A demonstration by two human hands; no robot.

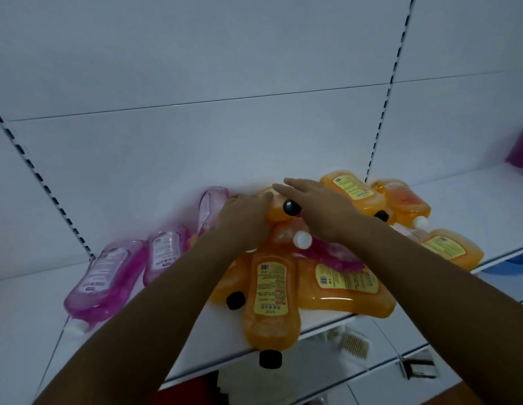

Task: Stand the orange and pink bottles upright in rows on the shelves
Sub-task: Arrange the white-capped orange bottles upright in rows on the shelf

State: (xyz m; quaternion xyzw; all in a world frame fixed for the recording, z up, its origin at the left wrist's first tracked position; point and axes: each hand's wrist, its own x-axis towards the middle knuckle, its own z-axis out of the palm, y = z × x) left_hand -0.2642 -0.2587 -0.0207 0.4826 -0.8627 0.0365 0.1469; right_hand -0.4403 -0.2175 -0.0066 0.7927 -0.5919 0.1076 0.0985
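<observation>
Several orange bottles lie in a heap on the white shelf (488, 206), some stacked on others. One orange bottle with a black cap (279, 209) rests on top of the heap. My left hand (242, 216) grips its left side. My right hand (315, 207) lies on its right side with fingers stretched out. A long orange bottle (272, 302) lies toward me, its black cap over the shelf edge. Three pink bottles (105, 279) lie flat at the left. One pink bottle (330, 255) is buried in the heap.
The white back panel (196, 141) with slotted uprights rises behind the shelf. A purple object (521, 150) shows at the far right. Below the shelf edge a lower shelf holds a comb (355, 343) and small items.
</observation>
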